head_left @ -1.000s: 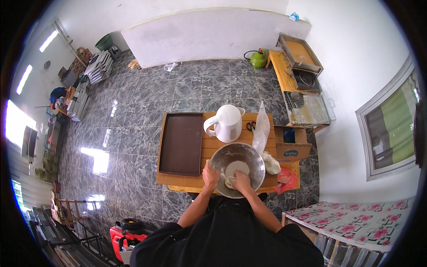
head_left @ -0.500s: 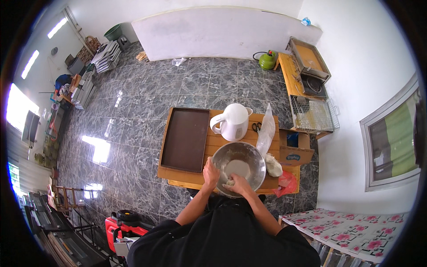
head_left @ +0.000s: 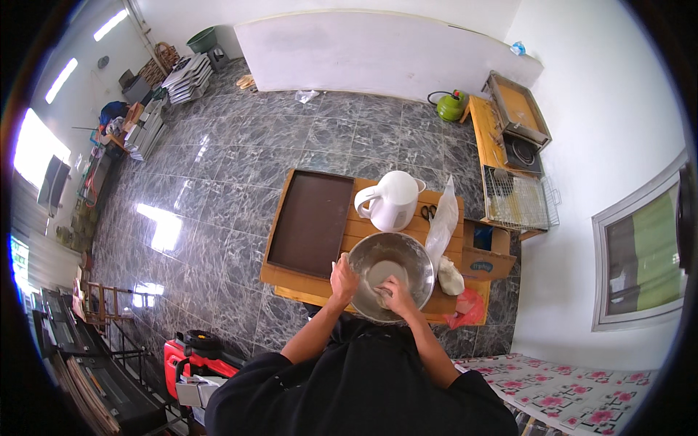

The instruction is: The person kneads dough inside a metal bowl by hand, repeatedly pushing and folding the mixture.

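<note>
The pale dough [head_left: 379,292] lies low in the steel bowl [head_left: 392,258], which sits at the near edge of the wooden table [head_left: 363,227]. To work it well, the bowl needs steadying at its rim while the dough is pressed and folded. The left hand [head_left: 343,279] clasps the rim, its grip closed on it. The right hand [head_left: 396,294] reaches inside, fingers curled about the dough. Beyond the grip stands a white jug [head_left: 392,200]; left of it lies a dark tray [head_left: 311,221].
</note>
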### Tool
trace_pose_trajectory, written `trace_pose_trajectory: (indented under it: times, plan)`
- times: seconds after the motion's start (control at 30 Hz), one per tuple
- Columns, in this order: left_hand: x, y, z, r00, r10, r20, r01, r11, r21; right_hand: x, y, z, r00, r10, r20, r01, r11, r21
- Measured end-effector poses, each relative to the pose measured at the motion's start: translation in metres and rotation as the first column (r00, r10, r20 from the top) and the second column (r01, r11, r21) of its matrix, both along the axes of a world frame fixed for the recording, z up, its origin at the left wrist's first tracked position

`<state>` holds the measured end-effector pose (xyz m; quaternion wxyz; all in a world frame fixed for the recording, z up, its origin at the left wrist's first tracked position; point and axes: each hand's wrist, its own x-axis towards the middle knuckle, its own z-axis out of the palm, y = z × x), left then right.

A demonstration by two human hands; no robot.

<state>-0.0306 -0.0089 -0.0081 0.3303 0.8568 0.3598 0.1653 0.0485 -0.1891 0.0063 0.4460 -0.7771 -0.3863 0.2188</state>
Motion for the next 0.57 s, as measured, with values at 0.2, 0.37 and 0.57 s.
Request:
trace_pose_trajectory:
  times: [0.2, 0.37, 0.57]
  plan:
    - [-0.003, 0.001, -0.005, 1.000, 0.011, 0.023, -0.011, 1.000, 0.013, 0.005, -0.011, 0.047, 0.972, 0.032, 0.233, 0.009, 0.984, -0.175]
    - [0.000, -0.003, 0.009, 0.997, -0.024, -0.079, 0.019, 0.998, -0.061, 0.008, -0.032, 0.055, 0.999, 0.023, 0.024, -0.009, 0.881, -0.472]
    - [0.005, -0.008, -0.014, 0.997, 0.073, 0.036, -0.071, 0.995, -0.063, 0.014, -0.040, 0.040, 0.997, 0.011, 0.075, 0.030, 0.852, -0.522]
